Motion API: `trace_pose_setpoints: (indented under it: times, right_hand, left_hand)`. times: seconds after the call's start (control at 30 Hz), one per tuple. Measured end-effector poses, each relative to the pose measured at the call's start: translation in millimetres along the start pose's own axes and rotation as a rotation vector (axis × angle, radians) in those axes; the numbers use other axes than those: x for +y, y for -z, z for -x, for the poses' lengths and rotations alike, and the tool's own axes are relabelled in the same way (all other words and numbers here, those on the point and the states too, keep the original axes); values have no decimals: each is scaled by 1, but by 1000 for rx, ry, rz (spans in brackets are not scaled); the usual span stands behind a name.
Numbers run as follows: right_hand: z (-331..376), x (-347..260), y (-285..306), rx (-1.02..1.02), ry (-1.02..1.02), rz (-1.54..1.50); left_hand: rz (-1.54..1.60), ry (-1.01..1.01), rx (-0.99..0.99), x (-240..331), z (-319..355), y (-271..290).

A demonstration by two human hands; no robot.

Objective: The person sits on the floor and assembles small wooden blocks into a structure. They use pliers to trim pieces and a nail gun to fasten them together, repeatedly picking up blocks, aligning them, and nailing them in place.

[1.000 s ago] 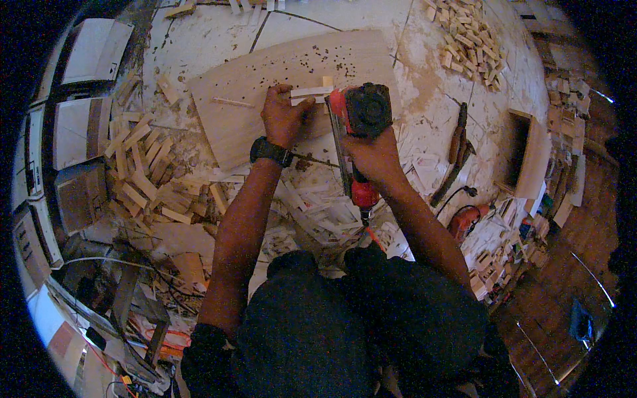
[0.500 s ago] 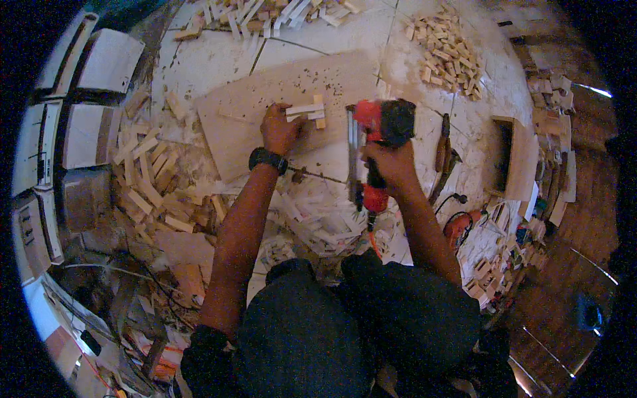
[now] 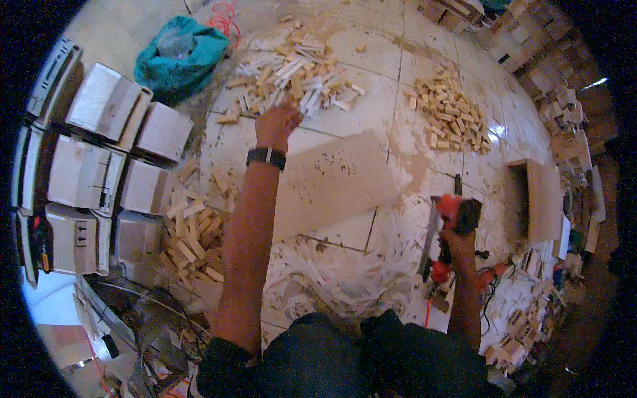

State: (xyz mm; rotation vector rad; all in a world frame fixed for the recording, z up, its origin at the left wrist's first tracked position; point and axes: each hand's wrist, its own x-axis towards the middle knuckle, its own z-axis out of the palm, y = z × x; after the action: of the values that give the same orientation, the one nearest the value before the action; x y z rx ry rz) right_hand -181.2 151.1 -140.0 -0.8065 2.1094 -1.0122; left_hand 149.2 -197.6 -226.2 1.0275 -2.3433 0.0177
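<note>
I am looking down on a tiled floor [image 3: 371, 60] littered with offcuts, a flat wooden board [image 3: 332, 182] lying at centre. My left hand [image 3: 277, 123] is reaching far, fingers closing on the pile of wood strips [image 3: 298, 76]; picking one straight strip cleanly seems wisest. My right hand [image 3: 458, 239] is gripping a red nail gun [image 3: 451, 219], near right; best kept pointing down.

Pale raw wooden sticks [image 3: 295, 69] heaped matt and rough, flat plywood board [image 3: 332, 182] dull and speckled, glossy red plastic nail gun [image 3: 451, 229], dusty tiled floor [image 3: 371, 46], crumpled teal cloth bag [image 3: 179, 56]
</note>
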Motion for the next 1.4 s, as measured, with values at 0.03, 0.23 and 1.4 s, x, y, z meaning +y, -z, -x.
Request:
trace_pose_setpoints:
  times: [0.03, 0.23, 1.4]
  right_hand:
    - [2, 3, 10, 15, -45, -26]
    - [20, 41, 40, 193, -174, -165]
    - [38, 30, 34, 62, -268, -78]
  left_hand:
    - [48, 223, -151, 2, 15, 1]
    - [135, 680, -312, 72, 209, 58]
    - [429, 611, -255, 160, 129, -64]
